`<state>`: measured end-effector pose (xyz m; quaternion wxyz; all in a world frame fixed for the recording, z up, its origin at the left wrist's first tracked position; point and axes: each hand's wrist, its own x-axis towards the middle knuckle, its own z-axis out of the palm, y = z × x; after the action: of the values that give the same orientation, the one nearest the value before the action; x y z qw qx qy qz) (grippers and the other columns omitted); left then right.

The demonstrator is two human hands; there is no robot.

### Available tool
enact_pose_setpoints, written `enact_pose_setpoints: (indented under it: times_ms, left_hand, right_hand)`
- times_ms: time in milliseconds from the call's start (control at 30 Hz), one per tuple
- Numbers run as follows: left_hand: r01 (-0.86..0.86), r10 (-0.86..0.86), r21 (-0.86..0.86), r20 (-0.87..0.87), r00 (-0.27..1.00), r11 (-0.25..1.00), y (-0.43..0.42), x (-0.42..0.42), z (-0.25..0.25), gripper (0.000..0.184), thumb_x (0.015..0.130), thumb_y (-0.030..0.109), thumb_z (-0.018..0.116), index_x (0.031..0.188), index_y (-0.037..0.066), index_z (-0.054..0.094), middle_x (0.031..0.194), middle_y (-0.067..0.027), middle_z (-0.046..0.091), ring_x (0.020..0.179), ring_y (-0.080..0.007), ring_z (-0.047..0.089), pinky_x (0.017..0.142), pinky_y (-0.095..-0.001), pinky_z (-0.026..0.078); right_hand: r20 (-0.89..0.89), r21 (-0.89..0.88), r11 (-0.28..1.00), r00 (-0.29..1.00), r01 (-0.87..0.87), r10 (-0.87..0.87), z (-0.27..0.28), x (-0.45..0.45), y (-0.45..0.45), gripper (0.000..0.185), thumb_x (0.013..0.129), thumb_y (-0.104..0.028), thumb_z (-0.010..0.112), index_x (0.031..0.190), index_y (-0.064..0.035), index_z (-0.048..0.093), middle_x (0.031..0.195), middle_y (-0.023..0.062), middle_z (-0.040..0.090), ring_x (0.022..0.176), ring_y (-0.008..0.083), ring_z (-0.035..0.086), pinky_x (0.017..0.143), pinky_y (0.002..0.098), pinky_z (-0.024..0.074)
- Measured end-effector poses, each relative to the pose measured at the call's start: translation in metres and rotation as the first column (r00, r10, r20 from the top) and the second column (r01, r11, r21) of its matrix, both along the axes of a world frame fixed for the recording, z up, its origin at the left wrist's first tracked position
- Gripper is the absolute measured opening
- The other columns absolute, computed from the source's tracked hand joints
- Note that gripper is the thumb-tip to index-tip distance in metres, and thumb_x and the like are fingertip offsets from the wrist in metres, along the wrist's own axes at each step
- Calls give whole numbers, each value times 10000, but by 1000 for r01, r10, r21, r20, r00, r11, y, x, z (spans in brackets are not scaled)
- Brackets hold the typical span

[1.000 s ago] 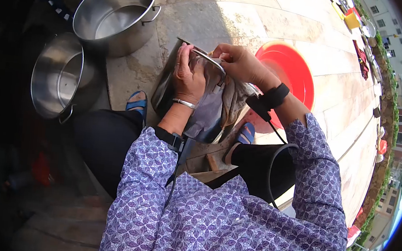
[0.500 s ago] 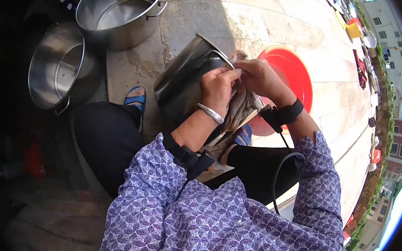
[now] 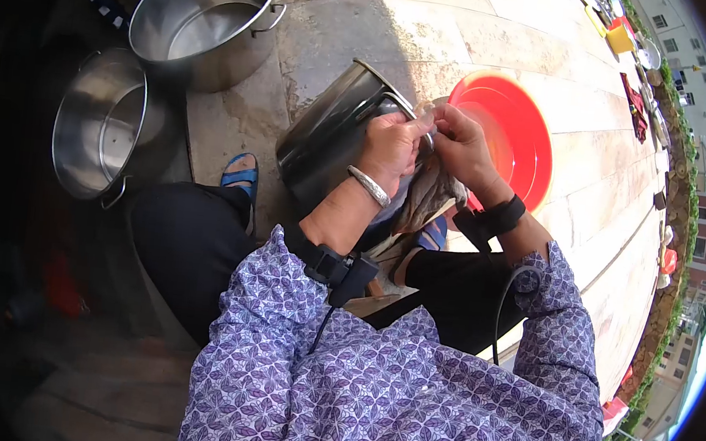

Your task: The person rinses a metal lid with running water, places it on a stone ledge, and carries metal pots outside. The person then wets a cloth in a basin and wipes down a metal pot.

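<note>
Between my knees a dark, shiny metal pot [image 3: 320, 137] leans at a slant, its rim towards my hands. My left hand [image 3: 391, 146], with a silver bangle at the wrist, is closed beside the pot's handle [image 3: 396, 100]. Close against it, my right hand [image 3: 464, 150] has its fingers pinched together. A small pale bit [image 3: 425, 108] shows at the fingertips; what each hand grips is too small to make out. Limp grey-brown, cloth-like material [image 3: 428, 195] hangs below my hands beside the pot.
Just beyond my right hand stands a red plastic basin [image 3: 539, 145]. Two steel pots with side handles, a larger pot [image 3: 246, 49] and a nearer pot [image 3: 76, 143], stand at the left on stone paving [image 3: 330, 14]. Cables run from black wrist straps [image 3: 497, 220].
My left hand has shifted slightly up and right, and my right hand's fingers have drawn down and in. The limp material hangs slightly differently, and more of the red basin shows.
</note>
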<state>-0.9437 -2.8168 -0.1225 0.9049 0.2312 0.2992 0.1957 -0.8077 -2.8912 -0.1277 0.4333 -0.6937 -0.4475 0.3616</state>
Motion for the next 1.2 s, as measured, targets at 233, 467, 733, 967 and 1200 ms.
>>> enact_pose_setpoints:
  times_ms: [233,467,733,967,1200]
  left_hand:
    - [345,120,763,-479,870,547,60,-19,-12,137,806,180,615,853,51,626,670,-62,604,503,-162,534,476,-277,427]
    - [560,81,805,-556,827,-199,105,12,-53,223,805,275,543,1008,208,607,1113,36,574,1134,-191,463,919,-446,302]
    - [600,15,732,-630,776,-323,126,-10,-40,162,818,280,544,915,180,628,991,4,608,996,-210,543,910,-398,302]
    - [624,83,780,-619,781,-55,164,-66,-63,144,836,180,564,919,65,590,830,-52,609,771,-183,570,711,-283,444]
    - [450,120,873,-475,872,189,109,-35,-46,176,842,171,569,762,17,535,604,-56,541,571,-102,484,544,-272,411]
  right_hand:
    - [283,-30,966,925,-258,256,27,8,-6,196,768,17,499,932,-67,565,687,60,580,672,119,565,605,299,444]
    - [267,59,946,918,-320,293,18,21,-15,232,755,60,473,908,-84,568,696,37,580,658,110,559,590,278,438]
    - [-96,35,997,994,64,-60,17,9,-28,88,835,-23,563,913,-63,558,680,-42,507,643,30,458,563,206,387]
    - [-240,198,969,966,147,-97,23,44,-30,147,878,-105,555,1020,-68,548,817,13,598,709,58,545,589,204,424]
    - [-237,78,979,957,189,-166,6,35,-11,127,880,-102,565,995,-61,530,765,-7,584,710,41,546,580,197,437]
